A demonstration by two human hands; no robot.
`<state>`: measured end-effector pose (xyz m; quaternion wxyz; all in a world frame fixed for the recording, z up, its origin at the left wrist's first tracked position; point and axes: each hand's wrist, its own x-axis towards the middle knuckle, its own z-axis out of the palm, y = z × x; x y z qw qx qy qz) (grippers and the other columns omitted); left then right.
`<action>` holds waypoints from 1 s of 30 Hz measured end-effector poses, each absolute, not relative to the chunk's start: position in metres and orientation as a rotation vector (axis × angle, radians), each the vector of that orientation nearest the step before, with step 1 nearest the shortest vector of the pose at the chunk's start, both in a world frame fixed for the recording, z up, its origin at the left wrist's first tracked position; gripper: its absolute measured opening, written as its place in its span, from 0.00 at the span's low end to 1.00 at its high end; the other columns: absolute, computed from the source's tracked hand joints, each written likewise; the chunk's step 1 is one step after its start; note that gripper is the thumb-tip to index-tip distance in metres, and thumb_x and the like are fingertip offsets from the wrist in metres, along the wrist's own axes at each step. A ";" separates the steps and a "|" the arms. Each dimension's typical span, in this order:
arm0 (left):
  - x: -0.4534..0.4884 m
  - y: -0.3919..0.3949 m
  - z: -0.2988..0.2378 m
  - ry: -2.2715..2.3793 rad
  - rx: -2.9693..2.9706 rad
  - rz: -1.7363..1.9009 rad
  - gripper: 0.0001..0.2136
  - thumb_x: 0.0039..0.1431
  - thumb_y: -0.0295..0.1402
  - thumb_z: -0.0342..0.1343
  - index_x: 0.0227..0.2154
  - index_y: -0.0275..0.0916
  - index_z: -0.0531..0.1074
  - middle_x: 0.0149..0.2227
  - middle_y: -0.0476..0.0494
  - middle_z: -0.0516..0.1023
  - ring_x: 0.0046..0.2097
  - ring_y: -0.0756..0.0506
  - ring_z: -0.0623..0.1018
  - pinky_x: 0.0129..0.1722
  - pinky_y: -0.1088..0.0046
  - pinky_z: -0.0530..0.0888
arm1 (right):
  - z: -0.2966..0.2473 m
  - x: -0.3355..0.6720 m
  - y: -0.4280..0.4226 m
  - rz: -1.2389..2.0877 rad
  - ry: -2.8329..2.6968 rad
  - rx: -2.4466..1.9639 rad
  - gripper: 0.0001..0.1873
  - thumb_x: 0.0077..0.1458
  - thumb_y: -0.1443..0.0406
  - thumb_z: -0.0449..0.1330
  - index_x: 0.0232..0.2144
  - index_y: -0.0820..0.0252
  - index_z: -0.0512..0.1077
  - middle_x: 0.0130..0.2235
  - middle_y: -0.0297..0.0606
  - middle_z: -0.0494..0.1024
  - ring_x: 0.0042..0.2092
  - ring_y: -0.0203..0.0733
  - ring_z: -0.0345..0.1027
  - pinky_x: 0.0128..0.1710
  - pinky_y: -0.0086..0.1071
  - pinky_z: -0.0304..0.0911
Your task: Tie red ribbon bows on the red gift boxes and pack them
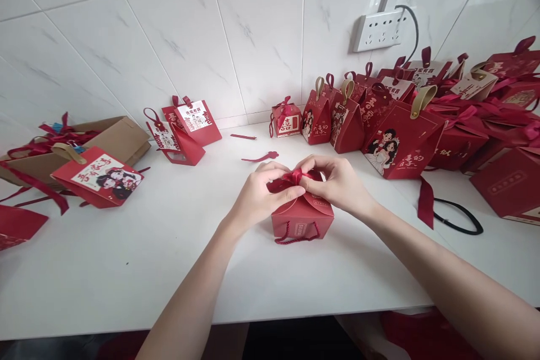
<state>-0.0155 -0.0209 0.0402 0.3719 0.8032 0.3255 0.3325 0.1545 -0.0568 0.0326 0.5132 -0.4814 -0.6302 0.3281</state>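
Observation:
A red gift box point(302, 225) with a twisted cord handle on its front stands upright on the white table in front of me. On its top is a red ribbon point(297, 176) gathered into a knot or bow. My left hand point(268, 188) pinches the ribbon from the left, its thumb along the front. From the right, my right hand point(329, 183) pinches the ribbon too, with thumb and index finger close to the knot. The fingers partly hide the ribbon and the box top.
Several red gift boxes point(405, 140) crowd the right side and back. At left are more red boxes point(177, 140) and a brown cardboard box point(122, 140) with ribbons. Loose ribbon pieces point(259, 156) lie behind my hands. A black loop point(464, 230) lies right, below a power strip point(379, 30).

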 end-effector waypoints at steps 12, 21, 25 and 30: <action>-0.012 -0.023 0.037 0.834 2.003 0.834 0.05 0.52 0.35 0.57 0.30 0.40 0.75 0.43 0.43 0.71 0.50 0.42 0.69 0.49 0.67 0.67 | 0.038 0.163 -0.056 1.010 -1.581 -1.113 0.14 0.51 0.56 0.61 0.27 0.63 0.71 0.26 0.35 0.72 0.25 0.32 0.61 0.22 0.26 0.55; -0.011 -0.020 0.032 0.796 1.833 0.875 0.14 0.58 0.39 0.51 0.22 0.38 0.72 0.38 0.43 0.70 0.46 0.44 0.70 0.45 0.70 0.67 | 0.037 0.163 -0.055 0.950 -1.669 -1.075 0.13 0.55 0.57 0.57 0.28 0.62 0.70 0.27 0.35 0.73 0.27 0.33 0.62 0.26 0.27 0.57; -0.010 -0.019 0.030 0.792 1.749 0.910 0.15 0.57 0.39 0.51 0.19 0.37 0.71 0.38 0.43 0.71 0.43 0.45 0.71 0.43 0.71 0.68 | 0.037 0.163 -0.057 0.924 -1.725 -1.064 0.12 0.56 0.59 0.55 0.29 0.62 0.69 0.29 0.36 0.73 0.29 0.34 0.62 0.28 0.28 0.58; -0.009 -0.020 0.029 0.787 1.686 0.936 0.14 0.56 0.37 0.52 0.18 0.37 0.70 0.37 0.44 0.70 0.40 0.46 0.71 0.41 0.71 0.68 | 0.039 0.162 -0.060 1.073 -1.689 -1.100 0.14 0.57 0.56 0.54 0.29 0.62 0.68 0.26 0.33 0.68 0.26 0.32 0.58 0.25 0.27 0.53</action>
